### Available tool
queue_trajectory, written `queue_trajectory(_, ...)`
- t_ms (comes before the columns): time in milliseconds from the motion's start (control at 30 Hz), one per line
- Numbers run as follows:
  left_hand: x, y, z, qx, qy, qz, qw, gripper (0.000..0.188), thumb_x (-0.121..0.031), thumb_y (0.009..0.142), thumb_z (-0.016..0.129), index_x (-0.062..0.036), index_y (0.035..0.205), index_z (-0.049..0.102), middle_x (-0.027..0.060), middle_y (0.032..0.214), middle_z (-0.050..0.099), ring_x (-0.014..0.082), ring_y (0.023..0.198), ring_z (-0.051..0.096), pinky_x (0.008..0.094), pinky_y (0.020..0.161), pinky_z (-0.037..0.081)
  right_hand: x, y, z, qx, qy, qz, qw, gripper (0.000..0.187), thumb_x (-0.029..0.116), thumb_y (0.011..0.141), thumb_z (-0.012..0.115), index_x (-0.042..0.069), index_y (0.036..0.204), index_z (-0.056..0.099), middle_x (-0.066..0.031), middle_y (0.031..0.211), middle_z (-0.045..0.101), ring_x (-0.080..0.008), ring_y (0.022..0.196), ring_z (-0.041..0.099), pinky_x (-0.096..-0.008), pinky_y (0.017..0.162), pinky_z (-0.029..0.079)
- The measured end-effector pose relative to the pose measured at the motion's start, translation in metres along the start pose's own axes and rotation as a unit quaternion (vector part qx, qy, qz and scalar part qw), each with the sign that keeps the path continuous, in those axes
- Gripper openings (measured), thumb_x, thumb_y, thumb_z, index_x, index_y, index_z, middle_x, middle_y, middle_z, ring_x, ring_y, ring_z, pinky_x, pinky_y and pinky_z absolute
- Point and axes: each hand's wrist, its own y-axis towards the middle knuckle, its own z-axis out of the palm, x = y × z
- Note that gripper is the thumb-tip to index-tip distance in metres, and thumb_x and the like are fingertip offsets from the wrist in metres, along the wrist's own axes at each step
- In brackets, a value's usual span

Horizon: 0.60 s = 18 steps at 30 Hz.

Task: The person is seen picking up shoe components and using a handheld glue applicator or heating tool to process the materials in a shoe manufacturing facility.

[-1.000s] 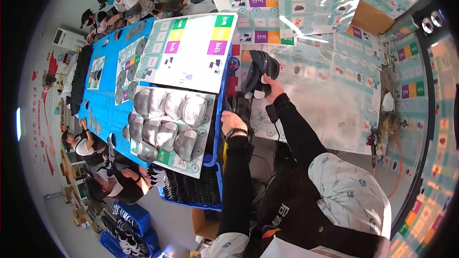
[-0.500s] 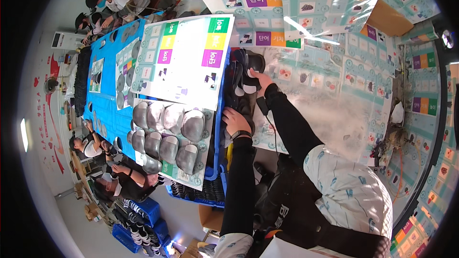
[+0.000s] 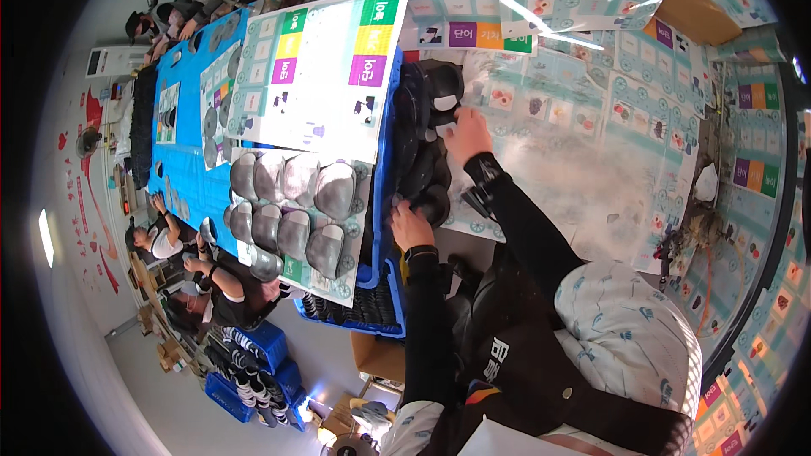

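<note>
My left hand (image 3: pixel 411 228) grips a dark rounded shoe (image 3: pixel 434 203) at the near end of a row of dark shoes, its fingers partly hidden against the pile. Beside the pile's right edge is my right hand (image 3: pixel 470 137), bent but apart, with the fingertips close to the dark pieces; I see nothing held in it. Another dark shoe (image 3: pixel 444 78) with a pale patch lies beyond that hand. The row runs along the right side of a blue crate (image 3: pixel 386 241).
Left of the crate, grey rounded shoe pieces (image 3: pixel 335 190) stand in rows on a printed sheet (image 3: pixel 351 273). Beyond is a blue-covered table (image 3: pixel 177 169) with several people seated around it. A dusty printed surface (image 3: pixel 574 160) lies to my right. Blue crates of shoes (image 3: pixel 262 346) stand on the floor.
My right hand has come away from the shoe with the pale patch, back toward me. The left hand has moved nearer along the row. The whole view has shifted slightly.
</note>
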Motion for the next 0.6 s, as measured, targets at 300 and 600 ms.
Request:
queue_trajectory(300, -0.002, -0.013, -0.064, 0.062, -0.016, 0.224, 0.972, 0.021, -0.008, 0.074, 0.074, -0.0097, 0.095, 0.069, 0.0105, 0.104, 0.063, 0.0338, 0.101, 0.06, 0.0453, 0.084, 0.047, -0.014, -0.121, -0.084, 0.3, 0.119, -0.301, 0.897, 0.03, 0.016, 0.077, 0.071, 0.006, 0.103, 0.063, -0.0158, 0.104, 0.064, -0.036, 0.103, 0.061, -0.0453, 0.091, 0.049)
queue_trajectory(600, 0.0, -0.082, -0.124, 0.31, -0.581, -0.039, 0.751, 0.053, -0.009, 0.091, 0.073, 0.002, 0.136, 0.048, 0.0021, 0.111, 0.062, 0.0117, 0.093, 0.061, 0.0226, 0.079, 0.049, -0.017, -0.166, -0.172, 0.334, 0.288, 0.086, 0.894, 0.04, 0.021, 0.085, 0.066, -0.003, 0.115, 0.055, -0.0233, 0.087, 0.067, -0.0379, 0.081, 0.069, -0.0477, 0.075, 0.052)
